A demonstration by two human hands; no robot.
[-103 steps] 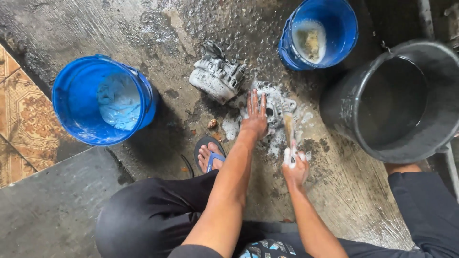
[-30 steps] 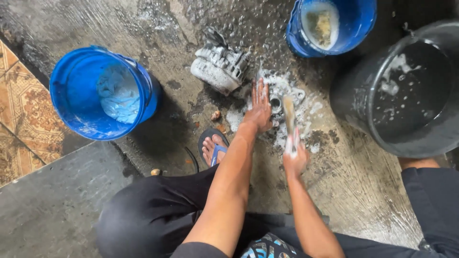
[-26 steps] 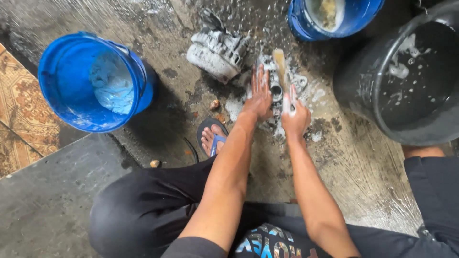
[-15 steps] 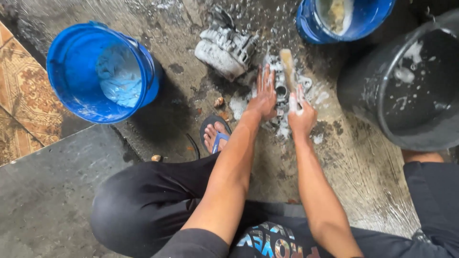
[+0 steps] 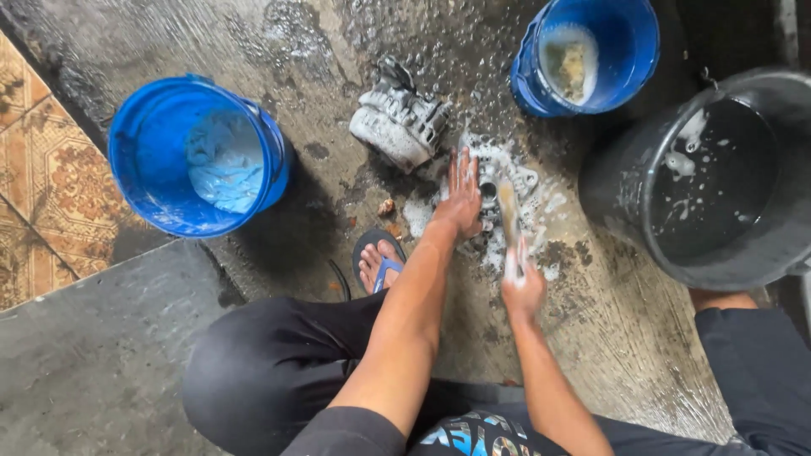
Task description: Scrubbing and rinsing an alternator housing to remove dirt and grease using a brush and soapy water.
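Item: metal engine part, grey cast housing, lying on the wet concrete floor at scene centre, just in front of the squatting person. Condition: thickly lathered; white foam covers its top and spreads onto the floor to its near and right sides. Scrubbing appears to be in the middle stage: soap is on, dirt is loosened, and no rinsing shows yet, since foam hides most of the surface.

Left hand: laid flat on the left side of the part, fingers stretched out and slightly spread, pressing down to steady it rather than gripping.

Right hand: fingers wrapped tight around the near end of a brush, a long pale handle whose far end lies across the soapy part. The brush is blurred, so its bristles cannot be made out.

Adjoining: second engine part, ribbed grey casting, just beyond and left of the first, wet but carrying little foam; by its look it has not had the same lathering.

Surroundings: blue bucket at left, holding pale blue cloth or suds; smaller blue bucket at far right with murky liquid; large dark tub at right, soapy water inside. Sandalled foot near the left of the work.
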